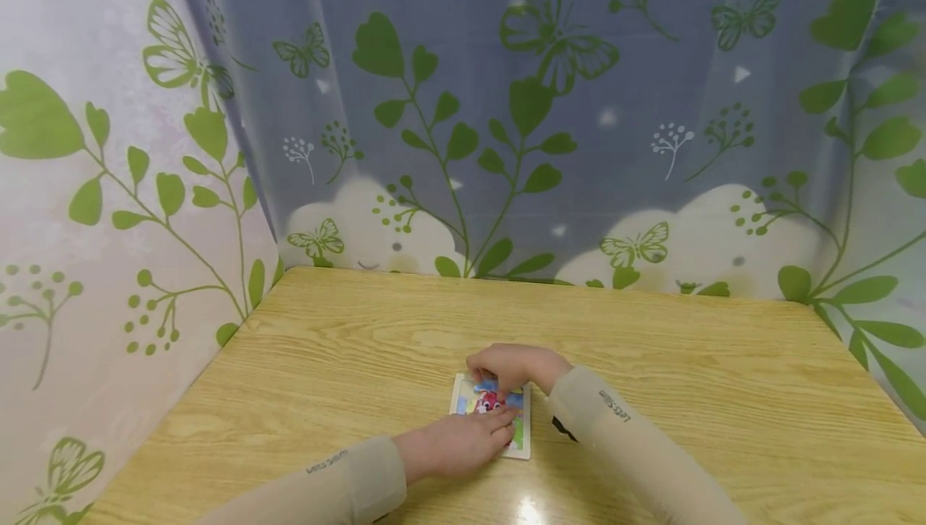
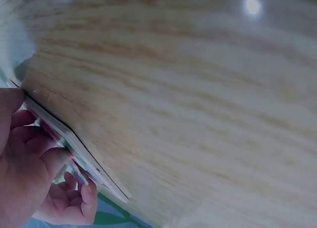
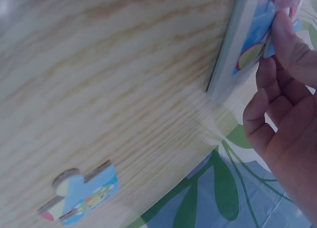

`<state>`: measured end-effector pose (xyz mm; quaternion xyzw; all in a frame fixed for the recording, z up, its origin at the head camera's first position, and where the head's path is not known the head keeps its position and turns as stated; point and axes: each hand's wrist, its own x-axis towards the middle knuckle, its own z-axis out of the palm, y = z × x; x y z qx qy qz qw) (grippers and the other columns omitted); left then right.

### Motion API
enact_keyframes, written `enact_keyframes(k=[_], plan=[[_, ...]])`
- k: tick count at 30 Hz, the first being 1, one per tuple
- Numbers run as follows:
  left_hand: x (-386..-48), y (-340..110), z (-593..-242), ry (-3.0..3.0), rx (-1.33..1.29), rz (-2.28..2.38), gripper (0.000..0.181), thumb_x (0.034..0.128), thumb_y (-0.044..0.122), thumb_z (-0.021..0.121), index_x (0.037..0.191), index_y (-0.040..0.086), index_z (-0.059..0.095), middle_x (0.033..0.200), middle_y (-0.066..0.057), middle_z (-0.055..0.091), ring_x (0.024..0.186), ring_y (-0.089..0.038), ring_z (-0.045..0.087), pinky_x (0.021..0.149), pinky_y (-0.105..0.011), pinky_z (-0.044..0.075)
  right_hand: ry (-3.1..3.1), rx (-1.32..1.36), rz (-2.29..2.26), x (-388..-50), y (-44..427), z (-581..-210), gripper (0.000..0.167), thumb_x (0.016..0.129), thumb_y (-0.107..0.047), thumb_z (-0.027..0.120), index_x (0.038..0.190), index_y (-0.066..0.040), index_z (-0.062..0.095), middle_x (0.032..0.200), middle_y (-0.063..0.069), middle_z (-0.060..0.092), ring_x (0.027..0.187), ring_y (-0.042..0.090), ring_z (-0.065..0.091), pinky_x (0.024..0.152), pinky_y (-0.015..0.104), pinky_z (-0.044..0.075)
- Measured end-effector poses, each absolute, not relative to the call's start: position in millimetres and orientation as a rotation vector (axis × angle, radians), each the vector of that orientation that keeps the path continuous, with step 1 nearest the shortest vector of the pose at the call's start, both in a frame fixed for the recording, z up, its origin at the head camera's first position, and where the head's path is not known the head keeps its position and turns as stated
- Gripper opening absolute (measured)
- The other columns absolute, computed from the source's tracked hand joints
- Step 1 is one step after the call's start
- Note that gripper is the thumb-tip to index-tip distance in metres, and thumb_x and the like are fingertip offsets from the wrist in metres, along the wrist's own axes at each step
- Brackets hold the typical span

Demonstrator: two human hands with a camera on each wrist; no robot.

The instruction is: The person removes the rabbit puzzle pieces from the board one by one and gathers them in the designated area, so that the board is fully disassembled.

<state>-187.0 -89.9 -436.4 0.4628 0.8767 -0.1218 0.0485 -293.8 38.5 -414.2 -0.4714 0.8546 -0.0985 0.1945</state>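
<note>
Across the near part of the small framed puzzle (image 1: 526,436), the left grip (image 1: 463,440) rests with its fingers laid out loosely, touching the printed face and pinching nothing I can make out; I take it to be steadying the frame. Between the two grips shows a red cartoon face (image 1: 489,402), the frame itself lying flat on the desk (image 1: 347,348). Next, reaching over the far right part of the frame, comes the right grip (image 1: 510,364), nearly closed, thumb and finger pinching a small blue piece (image 3: 270,48) at the picture's surface. From where I stand, the step in hand looks like working that piece at its place, though I can't tell whether it is going in or coming out. If it is going in, the next move calls for a small turn to line up its edges, then a flat press while the left grip keeps the frame from sliding. Farther right, beyond the right grip and apart from the frame, a loose piece (image 3: 94,197) lies on the desk.
</note>
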Motion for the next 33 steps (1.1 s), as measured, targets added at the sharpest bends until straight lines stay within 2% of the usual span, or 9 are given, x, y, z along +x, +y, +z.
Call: enact_keyframes(k=[9,14,33], plan=[[-186,-89,-435,2.673,1.430,-0.381,0.038,0.0965,0.018,0.034,0.133,0.006,0.038,0.141,-0.008,0.028,0.128,-0.016,0.024,0.100,-0.022,0.025,2.428,-1.265,-0.321,-295,42,-411,0.027,0.072,0.011,0.062,0.082,-0.013,0.056,0.073,-0.004,0.051,0.065,0.007,0.044,0.059,0.020,0.040],[-186,-88,-435,2.676,1.430,-0.416,0.039,0.0957,0.016,0.036,0.133,0.006,0.038,0.141,-0.008,0.029,0.128,-0.016,0.024,0.100,-0.022,0.025,2.420,-1.283,-0.356,-296,44,-407,0.021,0.076,0.008,0.060,0.080,-0.013,0.059,0.074,-0.004,0.053,0.066,0.007,0.046,0.062,0.020,0.042],[-188,-87,-436,2.685,1.454,-0.437,0.038,0.0963,0.018,0.035,0.132,0.006,0.040,0.140,-0.007,0.030,0.128,-0.015,0.025,0.099,-0.021,0.026,2.376,-1.363,-0.443,-302,52,-404,0.018,0.080,0.004,0.059,0.074,-0.012,0.054,0.069,-0.006,0.048,0.063,0.007,0.043,0.058,0.021,0.040]])
